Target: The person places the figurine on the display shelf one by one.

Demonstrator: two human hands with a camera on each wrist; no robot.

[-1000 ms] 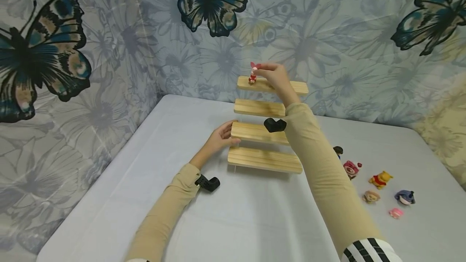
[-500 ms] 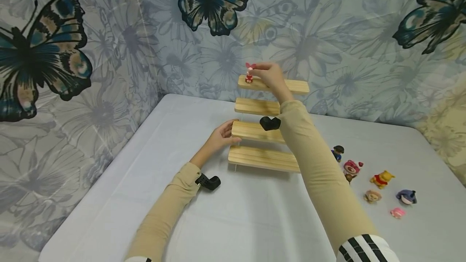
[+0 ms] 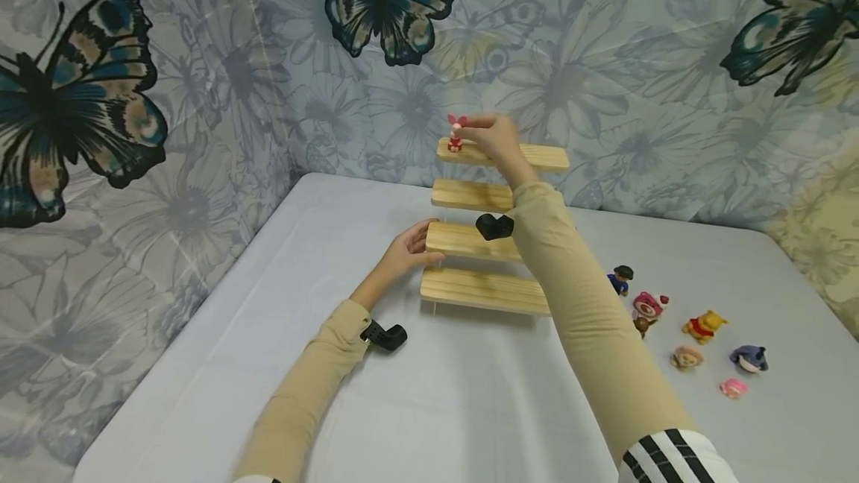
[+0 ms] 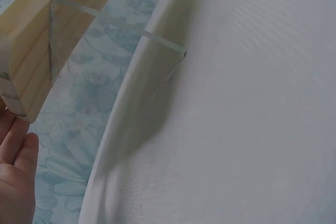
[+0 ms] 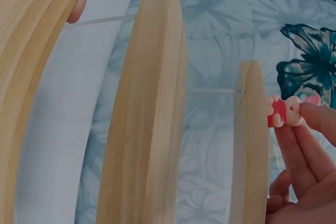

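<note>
The right hand [image 3: 495, 137] pinched the upright figurine [image 3: 454, 144] to its left on the top shelf [image 3: 540, 157]; the left hand [image 3: 406, 250] gripped a lower shelf [image 3: 470, 241].

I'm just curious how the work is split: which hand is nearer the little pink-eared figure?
The right hand: it pinches the pink-eared figure on the top shelf. The left hand is lower and farther off, holding the left end of the second-lowest shelf.

Smooth grained-wood shelves [image 3: 470, 241], smooth plastic-looking figurine [image 5: 279, 112], matt cloth table cover [image 3: 429, 401]
</note>
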